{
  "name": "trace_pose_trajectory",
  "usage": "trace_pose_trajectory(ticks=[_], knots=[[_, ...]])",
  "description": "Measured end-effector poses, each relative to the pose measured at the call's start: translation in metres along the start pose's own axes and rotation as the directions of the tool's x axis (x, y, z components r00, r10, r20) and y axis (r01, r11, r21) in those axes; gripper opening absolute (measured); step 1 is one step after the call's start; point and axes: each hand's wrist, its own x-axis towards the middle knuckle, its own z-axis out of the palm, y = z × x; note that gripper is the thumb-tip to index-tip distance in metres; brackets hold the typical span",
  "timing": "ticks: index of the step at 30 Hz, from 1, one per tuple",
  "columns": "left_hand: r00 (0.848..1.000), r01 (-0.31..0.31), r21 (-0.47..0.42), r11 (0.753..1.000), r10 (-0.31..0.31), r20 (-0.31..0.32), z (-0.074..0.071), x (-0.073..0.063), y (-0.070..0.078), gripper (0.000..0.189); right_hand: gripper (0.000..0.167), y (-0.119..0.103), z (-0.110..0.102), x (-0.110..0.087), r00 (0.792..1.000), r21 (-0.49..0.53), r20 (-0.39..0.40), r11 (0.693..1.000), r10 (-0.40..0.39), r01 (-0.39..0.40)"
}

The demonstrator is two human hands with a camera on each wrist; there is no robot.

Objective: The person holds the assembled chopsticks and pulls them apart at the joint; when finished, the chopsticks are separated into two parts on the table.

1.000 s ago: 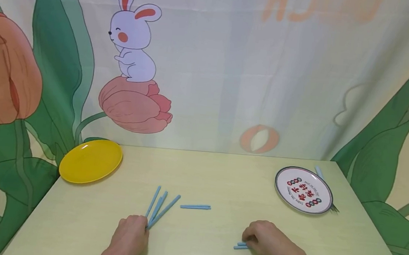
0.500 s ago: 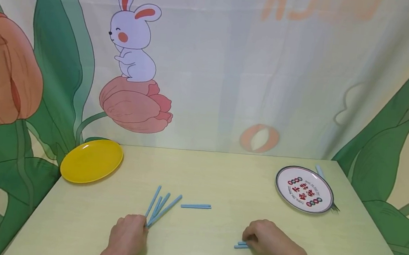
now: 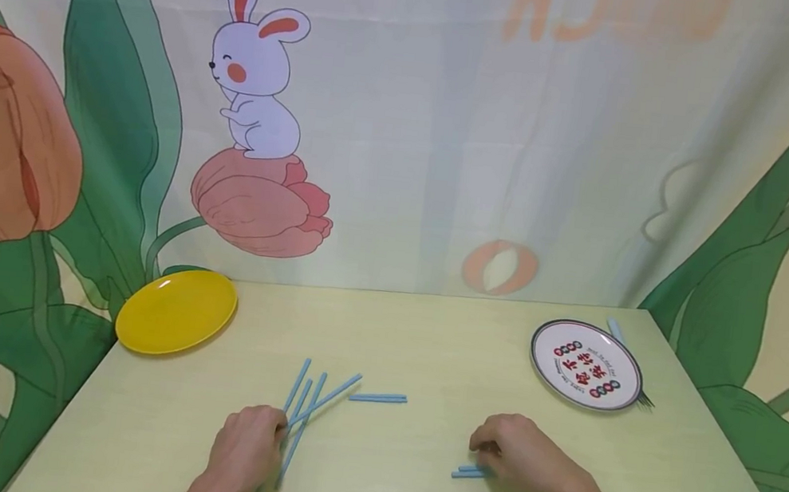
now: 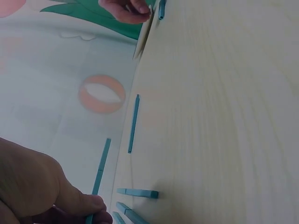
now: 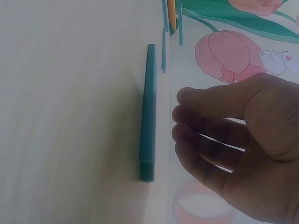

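Observation:
On the left of the table, my left hand (image 3: 246,448) pinches one blue chopstick (image 4: 102,168) between thumb and fingers, its free end angled up to the right. Several more blue chopsticks (image 3: 301,429) lie fanned out beneath and beside that hand, partly hidden by it. Over on the right, my right hand (image 3: 524,456) hovers just above a pair of blue chopsticks (image 3: 468,473). In the right wrist view its loosely bent fingers (image 5: 187,95) are apart from the chopstick (image 5: 148,112) and hold nothing. Another pair of chopsticks (image 3: 378,397) lies between the hands, farther back.
A yellow plate (image 3: 177,311) stands at the back left. At the back right is a white plate (image 3: 587,366) with a dark rim and red print, partly covering a light-blue-handled fork (image 3: 647,401). A printed curtain (image 3: 408,119) hangs behind the table's far edge.
My left hand has lifted one chopstick away from its bunch, and the others now lie on the table. My right hand has risen slightly off its pair.

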Motion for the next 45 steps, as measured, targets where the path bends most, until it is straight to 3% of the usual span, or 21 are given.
trace_pose_trajectory(ticks=[14, 25, 34, 45], knots=[[0.996, -0.083, -0.003, 0.997, 0.083, -0.036, -0.001, 0.006, 0.015, 0.010, 0.010, -0.010, -0.013, 0.004, 0.999, -0.016, -0.043, 1.000, -0.011, 0.011], [0.984, -0.168, 0.032, 0.985, 0.170, -0.060, -0.008, 0.013, 0.032, 0.008, 0.012, -0.016, -0.018, 0.012, 0.986, -0.072, -0.140, 0.994, -0.095, 0.085], [0.964, -0.245, 0.027, 0.969, 0.246, -0.102, -0.012, 0.018, 0.041, 0.009, 0.012, -0.020, -0.026, 0.022, 0.972, -0.130, -0.201, 0.987, -0.122, 0.097], [0.935, -0.332, 0.037, 0.943, 0.334, -0.121, -0.011, 0.021, 0.052, 0.008, 0.012, -0.028, -0.033, 0.028, 0.968, -0.135, -0.216, 0.986, -0.129, 0.102]])
